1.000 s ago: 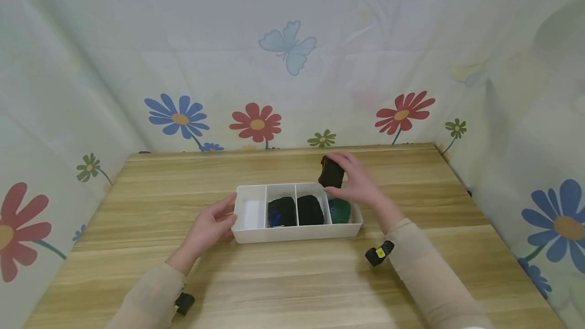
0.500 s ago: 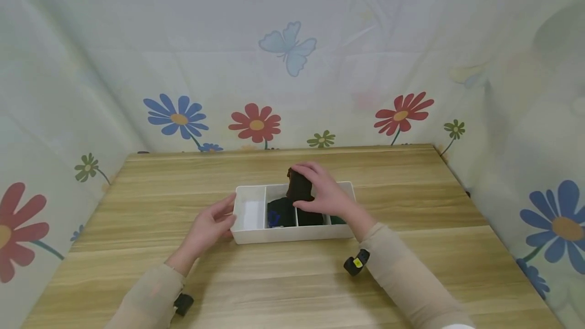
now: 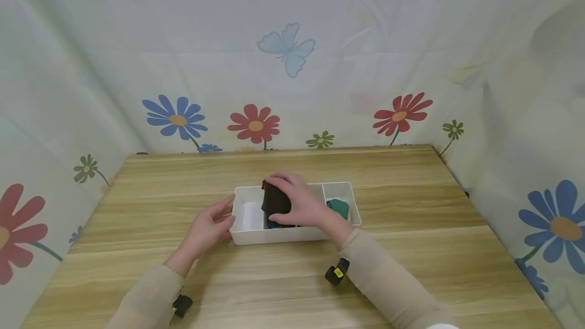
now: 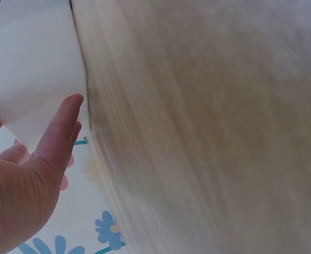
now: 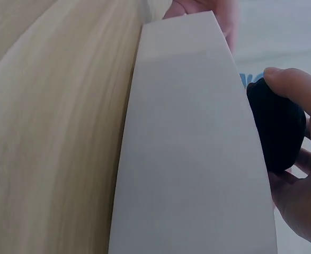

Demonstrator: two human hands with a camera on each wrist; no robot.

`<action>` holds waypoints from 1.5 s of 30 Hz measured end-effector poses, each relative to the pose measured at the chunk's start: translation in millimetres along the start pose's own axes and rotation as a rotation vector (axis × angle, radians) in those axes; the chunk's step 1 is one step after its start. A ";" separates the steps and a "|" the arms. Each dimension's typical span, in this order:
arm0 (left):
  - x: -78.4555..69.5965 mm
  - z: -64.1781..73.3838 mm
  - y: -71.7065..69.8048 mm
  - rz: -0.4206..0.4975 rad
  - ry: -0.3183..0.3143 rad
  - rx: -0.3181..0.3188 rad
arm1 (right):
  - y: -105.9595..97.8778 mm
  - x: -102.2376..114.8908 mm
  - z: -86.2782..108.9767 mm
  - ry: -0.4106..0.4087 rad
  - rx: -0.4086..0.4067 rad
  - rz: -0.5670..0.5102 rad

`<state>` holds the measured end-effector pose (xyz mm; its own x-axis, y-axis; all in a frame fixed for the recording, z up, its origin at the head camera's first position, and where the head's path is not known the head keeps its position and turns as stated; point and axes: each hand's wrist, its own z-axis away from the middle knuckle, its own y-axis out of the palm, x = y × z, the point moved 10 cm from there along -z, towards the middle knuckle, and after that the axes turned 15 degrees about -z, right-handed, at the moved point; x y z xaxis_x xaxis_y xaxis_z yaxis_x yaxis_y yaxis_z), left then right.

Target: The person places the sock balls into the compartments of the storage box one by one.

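Note:
A long white storage box (image 3: 283, 236) with dividers lies on the table. My right hand (image 3: 299, 202) holds a dark brown, folded bundle of socks (image 3: 275, 201) between thumb and fingers, above the second compartment from the left. In the right wrist view, the bundle of socks (image 5: 276, 127) looks almost black beside the box's top edge. My left hand (image 3: 207, 230) grips the box's left end, with the thumb (image 4: 62, 124) along its outer wall. A green ribbed bundle (image 3: 338, 208) sits in the rightmost compartment. My right hand mostly hides the dark bundles in the middle compartments.
The box stands on a wood-grain table (image 3: 228, 283). Behind and at both sides hangs a pale curtain (image 3: 292, 90) printed with flowers and a butterfly. Small black wrist devices (image 3: 337, 271) are strapped at both sleeves. The leftmost compartment (image 3: 250, 212) shows its white floor.
My right hand has carried the dark bundle of socks leftward, from over the rightmost compartment to over the second from the left. The left hand keeps its place on the box's end.

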<state>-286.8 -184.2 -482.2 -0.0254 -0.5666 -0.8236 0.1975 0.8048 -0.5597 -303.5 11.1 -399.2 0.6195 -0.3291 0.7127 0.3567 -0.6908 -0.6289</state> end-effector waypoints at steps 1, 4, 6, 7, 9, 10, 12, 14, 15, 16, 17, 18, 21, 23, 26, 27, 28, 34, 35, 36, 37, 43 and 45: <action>-0.1 0.0 0.0 0.001 0.000 0.000 | 2.8 0.5 -1.2 0.004 0.006 0.005; -1.6 0.5 0.0 0.005 0.004 0.001 | 10.8 3.4 -4.1 -0.002 0.021 0.014; -2.3 0.8 -0.1 0.008 0.005 -0.002 | 15.4 6.3 -5.7 -0.017 0.026 0.022; -2.7 0.9 0.1 0.006 0.008 -0.001 | 17.8 7.5 -6.4 -0.022 0.029 0.026; -3.5 1.1 0.2 -0.005 0.014 -0.001 | 21.8 10.4 -7.5 -0.030 0.034 0.029; -3.2 1.1 0.1 -0.004 0.011 -0.003 | 23.7 11.4 -8.0 -0.028 0.037 0.028; -4.0 1.3 -0.1 -0.005 0.020 -0.001 | 27.2 14.2 -9.5 -0.034 0.043 0.032; -4.7 1.4 0.0 0.003 0.030 0.003 | 30.1 17.9 -11.5 -0.045 0.052 0.035; -4.8 1.4 0.0 0.011 0.032 0.003 | 31.2 20.4 -12.4 -0.055 0.054 0.037; -5.2 1.6 0.2 0.014 0.035 0.005 | 32.6 22.2 -13.9 -0.065 0.056 0.046; -5.7 1.9 0.3 0.019 0.039 0.006 | 33.9 24.1 -15.5 -0.075 0.058 0.052; -5.7 1.9 0.5 0.023 0.041 0.010 | 35.3 25.5 -17.3 -0.084 0.060 0.057; -6.2 2.1 0.4 0.025 0.045 0.008 | 39.5 27.1 -21.6 -0.094 0.060 0.075; -7.1 2.3 0.1 0.030 0.052 0.011 | 42.6 26.8 -24.1 -0.093 0.061 0.085; -8.1 2.7 -0.8 0.032 0.057 0.011 | 47.7 26.1 -26.8 -0.088 0.068 0.101; -8.6 3.0 -1.1 0.031 0.059 0.012 | 49.4 25.9 -27.6 -0.086 0.072 0.104; -8.8 3.3 -1.2 0.032 0.057 0.013 | 51.2 24.9 -28.5 -0.080 0.075 0.109; -9.1 4.2 -0.7 0.019 0.052 0.017 | 56.9 18.1 -31.7 -0.025 0.079 0.111; -9.0 4.0 -0.6 0.018 0.052 0.017 | 57.2 17.5 -32.0 -0.018 0.079 0.111; -8.8 3.8 -0.7 0.019 0.051 0.017 | 57.3 17.1 -32.3 -0.012 0.079 0.111; -8.7 3.6 -0.9 0.023 0.051 0.017 | 57.4 16.6 -32.8 -0.006 0.078 0.113; -8.8 3.0 -0.3 0.025 0.068 0.014 | 59.1 11.2 -32.1 0.047 0.103 0.139; -8.4 2.7 0.3 0.021 0.067 0.016 | 58.9 9.9 -31.2 0.062 0.112 0.145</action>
<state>-283.9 -179.7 -475.2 -0.0866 -0.5361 -0.8397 0.2141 0.8132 -0.5412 -298.1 -52.9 -419.5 0.6274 -0.4613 0.6274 0.3445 -0.5581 -0.7549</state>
